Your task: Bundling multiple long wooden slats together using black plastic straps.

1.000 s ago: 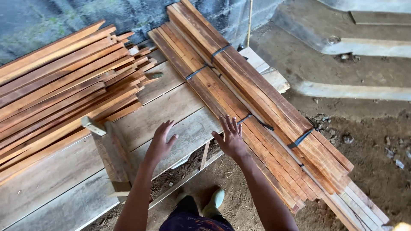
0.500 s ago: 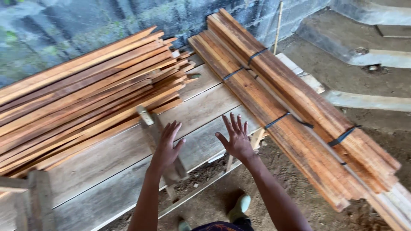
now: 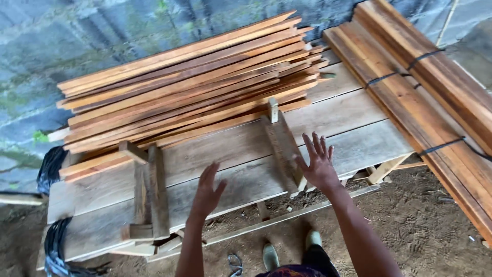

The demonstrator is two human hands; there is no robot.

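Left hand (image 3: 207, 191) and right hand (image 3: 319, 165), fingers spread wide and empty, hover above the plank worktop (image 3: 230, 154); approach the loose slat stack (image 3: 189, 87) squarely, palms level.

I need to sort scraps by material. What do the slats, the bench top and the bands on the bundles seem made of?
Slats: reddish-brown sawn wood, unfinished, grain showing. Bench top: paler grey weathered planks, bare. Bands: thin dark straps, probably plastic or metal; cannot tell which.
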